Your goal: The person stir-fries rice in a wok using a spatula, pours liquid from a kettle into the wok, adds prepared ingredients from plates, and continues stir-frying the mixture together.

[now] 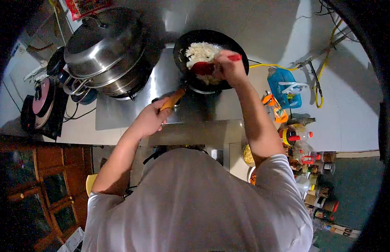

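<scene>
My left hand (153,114) is closed around the wooden handle (174,99) of a black wok (232,44), which sits on the right side of the steel stove. In my right hand (229,67), held over the wok, is a red spatula (202,68); its head touches the food and its handle end shows above my fist. White, clumpy food that looks like rice (201,52) lies in the wok, partly hidden behind the spatula and my right hand.
A large lidded steel steamer pot (104,50) stands on the left of the stove (153,90). To the right are a blue basket (284,86), an orange packet (275,108) and several seasoning bottles (302,147). A pink-lidded appliance (43,98) sits far left.
</scene>
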Available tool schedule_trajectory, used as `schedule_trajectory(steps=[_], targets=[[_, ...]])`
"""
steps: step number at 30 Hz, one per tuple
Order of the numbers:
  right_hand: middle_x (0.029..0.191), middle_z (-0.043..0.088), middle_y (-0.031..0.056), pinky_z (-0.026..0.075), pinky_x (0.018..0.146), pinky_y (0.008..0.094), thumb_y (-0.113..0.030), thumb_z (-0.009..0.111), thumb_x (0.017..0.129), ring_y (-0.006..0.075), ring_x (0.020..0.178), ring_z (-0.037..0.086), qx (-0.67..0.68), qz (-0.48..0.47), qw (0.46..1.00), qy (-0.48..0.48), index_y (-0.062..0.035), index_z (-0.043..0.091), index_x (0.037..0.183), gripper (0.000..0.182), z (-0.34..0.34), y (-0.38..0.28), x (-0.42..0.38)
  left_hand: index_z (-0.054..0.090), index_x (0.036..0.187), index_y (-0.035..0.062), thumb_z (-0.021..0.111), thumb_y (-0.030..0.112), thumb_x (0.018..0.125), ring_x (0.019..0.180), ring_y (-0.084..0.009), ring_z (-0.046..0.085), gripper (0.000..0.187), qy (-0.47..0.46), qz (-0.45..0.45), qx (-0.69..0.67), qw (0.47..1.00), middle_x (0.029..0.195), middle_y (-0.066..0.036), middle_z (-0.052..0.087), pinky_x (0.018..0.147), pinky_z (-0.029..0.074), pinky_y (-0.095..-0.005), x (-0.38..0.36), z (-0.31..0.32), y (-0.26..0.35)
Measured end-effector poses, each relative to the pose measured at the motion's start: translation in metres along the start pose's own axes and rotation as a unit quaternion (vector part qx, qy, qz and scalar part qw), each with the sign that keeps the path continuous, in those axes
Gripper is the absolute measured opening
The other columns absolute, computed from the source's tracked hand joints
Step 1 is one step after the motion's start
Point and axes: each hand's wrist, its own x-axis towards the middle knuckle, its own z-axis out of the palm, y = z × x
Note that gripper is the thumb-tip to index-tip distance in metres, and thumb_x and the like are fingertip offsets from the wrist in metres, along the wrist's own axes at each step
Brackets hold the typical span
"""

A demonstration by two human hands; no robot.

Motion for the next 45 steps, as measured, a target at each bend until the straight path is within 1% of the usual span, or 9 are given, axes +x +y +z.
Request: schedule_trajectory(steps=[8,13,19,24,30,35,37,40,45], targets=[[0.068,0.049,0.0036,0.058,0.073,0.0409,-0.026,0.058,0.098,0.0191,0.062,0.057,0.333,0.054,0.921,0.196,-0.0088,0.048,0.088,0.022,-0.090,-0.068,0.021,0.041,0.148,0.0097,0.053,0.017,0.099,0.061,-0.0120,0.053,0.051,-0.017,-0.041,-0.019,0.999,0.080,-0.003,0.058,0.051,0.046,-0.0269,0.000,-0.003,-0.007],[0.110,0.049,0.0150,0.058,0.074,0.0459,-0.031,0.053,0.100,0.0285,0.084,0.061,0.325,0.143,0.834,0.422,-0.0068,0.039,0.120,0.035,-0.113,-0.046,0.043,0.040,0.149,0.0098,0.055,0.016,0.098,0.059,-0.0123,0.052,0.053,-0.007,0.001,0.026,1.000,0.076,-0.003,0.056,0.049,0.045,-0.0277,0.002,-0.007,-0.008],[0.138,0.041,0.0205,0.052,0.085,0.0492,-0.036,0.046,0.103,0.0328,0.109,0.061,0.401,0.154,0.805,0.409,-0.0067,0.026,0.146,0.056,-0.137,0.056,0.074,0.038,0.150,0.0103,0.056,0.020,0.098,0.053,-0.0128,0.048,0.056,-0.031,0.002,-0.001,1.000,0.074,-0.004,0.055,0.047,0.043,-0.0288,0.006,-0.013,-0.017],[0.066,0.049,0.0041,0.054,0.072,0.0401,-0.041,0.054,0.100,0.0234,0.067,0.060,0.467,0.127,0.806,0.341,-0.0109,0.040,0.079,0.039,-0.076,0.031,0.073,0.038,0.150,0.0075,0.056,0.022,0.099,0.053,-0.0125,0.049,0.056,-0.031,-0.010,-0.023,0.999,0.074,-0.004,0.055,0.047,0.043,-0.0279,0.011,-0.011,-0.021],[0.075,0.056,0.0028,0.045,0.057,0.0281,-0.019,0.061,0.095,0.0142,0.061,0.051,0.049,-0.022,0.999,0.000,-0.0086,0.054,0.081,0.019,-0.029,0.048,0.003,0.038,0.149,0.0058,0.056,0.020,0.099,0.054,-0.0125,0.050,0.055,-0.041,0.007,0.037,0.998,0.075,-0.004,0.056,0.048,0.044,-0.0281,0.004,-0.013,-0.003],[0.076,0.054,0.0023,0.043,0.049,0.0290,-0.015,0.064,0.090,0.0138,0.062,0.052,0.002,-0.104,0.993,-0.058,-0.0080,0.056,0.080,0.015,-0.033,-0.024,-0.022,0.040,0.148,0.0058,0.056,0.019,0.099,0.056,-0.0123,0.051,0.053,-0.037,0.019,0.025,0.999,0.077,-0.004,0.057,0.050,0.045,-0.0283,0.004,-0.015,-0.008],[0.076,0.054,0.0021,0.045,0.052,0.0289,-0.014,0.065,0.088,0.0139,0.064,0.055,0.109,0.055,0.992,-0.007,-0.0074,0.058,0.081,0.011,-0.043,-0.045,-0.016,0.041,0.148,0.0061,0.056,0.019,0.100,0.057,-0.0123,0.051,0.052,-0.044,0.025,0.040,0.998,0.078,-0.004,0.057,0.051,0.045,-0.0284,0.003,-0.015,-0.006],[0.072,0.055,0.0032,0.042,0.049,0.0292,-0.019,0.064,0.089,0.0123,0.054,0.051,-0.020,-0.022,0.999,0.015,-0.0071,0.059,0.078,0.017,-0.028,0.023,0.009,0.040,0.148,0.0058,0.055,0.018,0.100,0.057,-0.0123,0.051,0.052,-0.032,0.004,0.039,0.999,0.077,-0.003,0.057,0.052,0.045,-0.0283,0.002,-0.015,0.000],[0.069,0.057,0.0026,0.039,0.047,0.0293,-0.021,0.067,0.086,0.0116,0.056,0.050,-0.108,0.142,0.982,-0.069,-0.0078,0.065,0.080,0.014,-0.028,-0.050,0.019,0.052,0.134,0.0022,0.055,0.018,0.099,0.056,-0.0118,0.051,0.038,-0.022,-0.031,-0.037,0.999,0.073,-0.003,0.056,0.052,0.044,-0.0276,0.002,-0.013,-0.003]])
